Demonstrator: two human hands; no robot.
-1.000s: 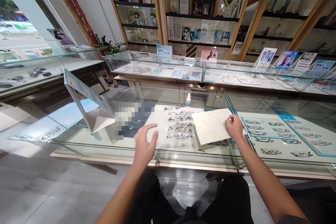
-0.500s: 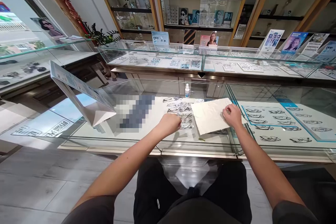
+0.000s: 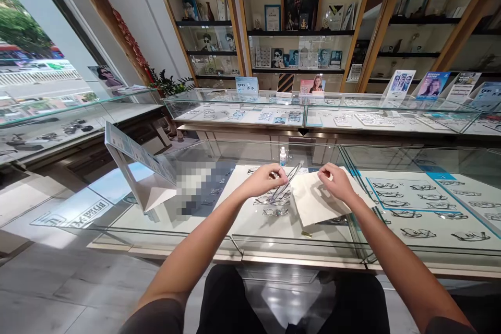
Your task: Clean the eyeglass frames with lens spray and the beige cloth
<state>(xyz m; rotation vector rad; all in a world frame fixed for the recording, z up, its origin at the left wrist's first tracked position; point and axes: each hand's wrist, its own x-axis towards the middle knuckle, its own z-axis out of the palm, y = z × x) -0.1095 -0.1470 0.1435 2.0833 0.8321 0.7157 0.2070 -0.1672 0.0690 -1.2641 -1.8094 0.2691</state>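
At frame centre the thin glasses (image 3: 289, 180) are pinched by the left hand (image 3: 263, 180) over the glass counter (image 3: 250, 230), the cloth (image 3: 313, 203) held by the right hand (image 3: 337, 183); they could be dropped if pinched loosely.

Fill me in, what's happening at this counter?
A person works at a glass counter. The left hand holds glasses just above rows of frames, one temple pointing toward the cloth. The right hand rests on the cloth's far edge; whether it grips is unclear. A small bottle stands behind.
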